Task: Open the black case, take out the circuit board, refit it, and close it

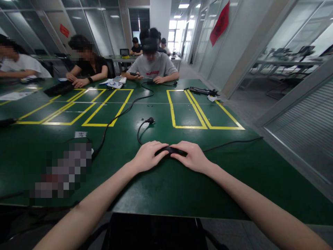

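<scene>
A small black device [170, 150] lies on the green table [166, 180] in front of me, with cables running off it. My left hand [147, 155] rests on its left end, fingers curled over it. Its right end sits under my right hand [191, 156], whose fingers close over it. One cable ends in a black plug [150, 120] lying further back; another thin cable [234, 142] trails to the right edge.
Yellow tape rectangles [200, 109] mark the table. A long black cable [117, 116] crosses toward people seated at the far side. A black power strip [203, 91] lies at the far right. A blurred object [63, 170] sits at my left, a dark chair back [156, 231] below.
</scene>
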Action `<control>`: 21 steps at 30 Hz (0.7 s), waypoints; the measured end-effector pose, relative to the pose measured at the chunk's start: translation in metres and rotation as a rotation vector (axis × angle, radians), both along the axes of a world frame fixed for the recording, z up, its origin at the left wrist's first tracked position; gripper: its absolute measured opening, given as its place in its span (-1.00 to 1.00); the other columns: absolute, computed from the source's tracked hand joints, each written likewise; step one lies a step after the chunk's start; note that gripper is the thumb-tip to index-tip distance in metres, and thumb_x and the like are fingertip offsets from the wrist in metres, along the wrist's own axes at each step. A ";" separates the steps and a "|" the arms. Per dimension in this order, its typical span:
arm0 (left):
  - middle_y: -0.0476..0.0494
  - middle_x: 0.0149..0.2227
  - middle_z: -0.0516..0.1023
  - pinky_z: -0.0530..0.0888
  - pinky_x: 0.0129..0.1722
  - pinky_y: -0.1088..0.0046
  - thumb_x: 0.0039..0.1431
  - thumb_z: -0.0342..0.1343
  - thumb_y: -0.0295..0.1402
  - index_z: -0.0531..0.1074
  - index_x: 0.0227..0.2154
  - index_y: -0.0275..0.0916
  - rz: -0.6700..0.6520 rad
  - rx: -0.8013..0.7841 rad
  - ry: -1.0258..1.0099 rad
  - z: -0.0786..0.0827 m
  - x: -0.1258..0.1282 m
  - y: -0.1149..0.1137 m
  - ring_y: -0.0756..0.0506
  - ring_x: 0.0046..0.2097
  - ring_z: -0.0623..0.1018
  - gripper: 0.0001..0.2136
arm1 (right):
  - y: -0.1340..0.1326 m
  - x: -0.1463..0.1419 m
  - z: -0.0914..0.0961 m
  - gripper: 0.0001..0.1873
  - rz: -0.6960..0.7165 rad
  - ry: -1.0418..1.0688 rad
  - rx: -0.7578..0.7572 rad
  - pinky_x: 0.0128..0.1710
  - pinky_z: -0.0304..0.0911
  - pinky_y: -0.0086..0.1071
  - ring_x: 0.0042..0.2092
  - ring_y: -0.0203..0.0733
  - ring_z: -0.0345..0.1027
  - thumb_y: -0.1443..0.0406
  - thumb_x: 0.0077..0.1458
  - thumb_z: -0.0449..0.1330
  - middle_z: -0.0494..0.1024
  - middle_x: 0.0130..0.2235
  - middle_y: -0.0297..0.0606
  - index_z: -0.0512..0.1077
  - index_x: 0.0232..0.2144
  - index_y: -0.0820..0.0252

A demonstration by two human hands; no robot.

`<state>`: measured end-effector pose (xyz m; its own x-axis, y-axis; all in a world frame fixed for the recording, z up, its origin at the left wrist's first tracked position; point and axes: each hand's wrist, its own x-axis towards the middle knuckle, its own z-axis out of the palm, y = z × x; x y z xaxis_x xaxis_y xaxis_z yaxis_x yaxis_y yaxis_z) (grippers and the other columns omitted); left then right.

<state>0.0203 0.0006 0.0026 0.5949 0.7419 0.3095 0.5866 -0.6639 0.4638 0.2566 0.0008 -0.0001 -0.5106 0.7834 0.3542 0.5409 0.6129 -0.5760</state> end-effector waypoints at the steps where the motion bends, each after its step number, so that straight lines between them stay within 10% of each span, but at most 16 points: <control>1: -0.18 -0.09 0.66 0.51 0.00 0.27 0.46 0.01 -0.20 0.55 0.03 -0.19 0.004 -0.030 -0.017 0.001 0.000 0.001 -0.17 -0.07 0.61 -0.70 | 0.000 0.000 -0.001 -0.72 0.010 -0.026 0.043 -0.16 0.44 -0.17 -0.17 -0.01 0.55 0.15 0.25 0.26 0.69 -0.18 -0.10 0.63 -0.09 0.14; 6: -0.16 -0.13 0.67 0.51 -0.04 0.28 0.47 0.02 -0.20 0.59 -0.08 -0.18 0.015 -0.026 0.017 0.004 0.000 0.000 -0.16 -0.10 0.61 -0.73 | 0.000 0.000 -0.005 -0.73 0.031 -0.036 0.049 -0.17 0.42 -0.19 -0.21 -0.06 0.54 0.15 0.33 0.18 0.69 -0.19 -0.14 0.62 -0.08 0.10; 13: -0.34 0.24 0.48 0.48 0.13 0.14 0.32 0.21 -0.26 0.27 0.32 -0.21 -0.091 0.298 0.156 0.001 0.000 -0.002 -0.28 0.19 0.52 -0.45 | 0.003 -0.003 -0.007 -0.58 -0.101 0.064 -0.112 -0.23 0.36 -0.24 -0.27 -0.08 0.48 0.11 0.44 -0.06 0.63 -0.29 -0.19 0.53 -0.26 0.14; 21: -0.32 0.15 0.58 0.41 0.17 0.09 0.40 0.05 -0.36 0.35 0.22 -0.28 -0.102 0.437 0.253 -0.005 0.007 -0.001 -0.23 0.10 0.58 -0.63 | -0.002 -0.003 -0.001 -0.64 -0.126 0.021 -0.188 -0.26 0.40 -0.25 -0.29 -0.10 0.49 0.07 0.43 -0.10 0.58 -0.29 -0.25 0.41 -0.20 0.08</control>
<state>0.0277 -0.0004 -0.0028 0.7541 0.5096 0.4142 0.5665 -0.8238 -0.0179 0.2540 -0.0016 -0.0006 -0.3989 0.8937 0.2053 0.5932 0.4222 -0.6855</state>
